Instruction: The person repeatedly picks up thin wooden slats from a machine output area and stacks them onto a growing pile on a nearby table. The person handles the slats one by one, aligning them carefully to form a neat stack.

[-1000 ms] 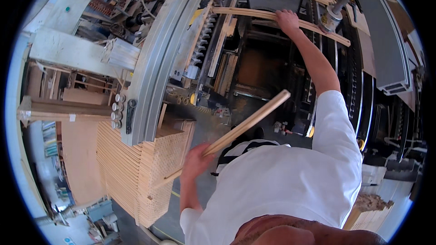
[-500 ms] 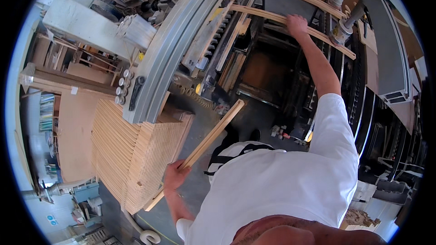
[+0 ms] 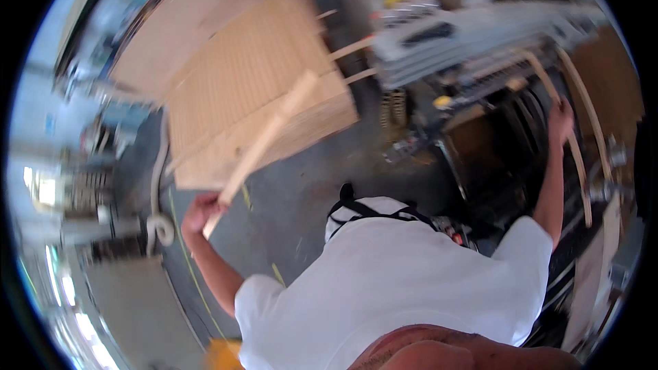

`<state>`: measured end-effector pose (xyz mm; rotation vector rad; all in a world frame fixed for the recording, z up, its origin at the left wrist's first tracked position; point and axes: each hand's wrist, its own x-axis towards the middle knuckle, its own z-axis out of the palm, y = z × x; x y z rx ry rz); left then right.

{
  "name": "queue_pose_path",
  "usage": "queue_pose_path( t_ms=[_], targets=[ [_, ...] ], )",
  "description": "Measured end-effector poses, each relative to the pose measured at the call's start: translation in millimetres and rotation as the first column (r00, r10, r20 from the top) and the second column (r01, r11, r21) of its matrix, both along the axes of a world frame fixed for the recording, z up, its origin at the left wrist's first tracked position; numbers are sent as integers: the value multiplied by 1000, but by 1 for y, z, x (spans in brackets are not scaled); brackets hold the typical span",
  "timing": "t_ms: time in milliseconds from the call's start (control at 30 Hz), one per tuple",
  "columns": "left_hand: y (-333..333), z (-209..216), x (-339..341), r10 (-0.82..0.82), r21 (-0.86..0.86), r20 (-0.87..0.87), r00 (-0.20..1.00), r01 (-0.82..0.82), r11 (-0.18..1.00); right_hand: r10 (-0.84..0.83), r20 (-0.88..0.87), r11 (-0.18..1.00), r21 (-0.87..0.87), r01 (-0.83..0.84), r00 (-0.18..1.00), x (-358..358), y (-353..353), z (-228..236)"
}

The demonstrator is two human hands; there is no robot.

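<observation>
My two hands at work with wooden strips, seen from my head and described from near to far. Nearest is my white shirt (image 3: 391,281), with a black-and-white cloth (image 3: 373,209) at the waist. To the left, my left hand (image 3: 199,212) is closed around the held strip (image 3: 264,144) near its lower end; the strip slants up and away, its far end crossing the stack (image 3: 253,48) in this view (whether the two touch, I cannot tell). To the right, my arm is stretched out and my right hand (image 3: 561,123) lies on the machine strip (image 3: 580,168); blur hides whether the fingers grip it or merely rest there.

What has changed: my view has swung leftward, and the held strip, which half a second ago pointed toward the machine (image 3: 473,157), now points over the stack. The right hand has kept its place on the machine strip throughout. I judge this to mean that the work is divided between two places, the left hand dealing with the loose piece while the right minds the one on the machine.

Beyond lie the grey floor (image 3: 295,178), then the stack, its strips laid closely side by side, with a large pale panel (image 3: 205,7) behind it. On the machine, a second strip (image 3: 593,109) runs alongside the first, apart from it, and a grey rail (image 3: 473,34) spans the far side. A pale hose (image 3: 155,195) coils at left.
</observation>
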<state>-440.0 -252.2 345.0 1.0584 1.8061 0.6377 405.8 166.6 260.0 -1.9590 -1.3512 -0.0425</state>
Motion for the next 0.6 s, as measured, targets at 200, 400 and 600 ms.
queue_pose_path(
  t_ms=[200, 400, 600],
  targets=[
    [33, -29, -128, 403, 259, 122, 907, -421, 869, 440, -237, 893, 214, -396, 866, -171, -52, -52],
    [149, -97, -272, 533, 390, -199, 822, -433, 813, 540, -416, 807, 12, -590, 731, -367, -138, -100],
    [262, -148, -317, 573, 292, -362, 735, -494, 819, 566, -329, 740, -201, -642, 756, -434, -227, -110]
  ],
)
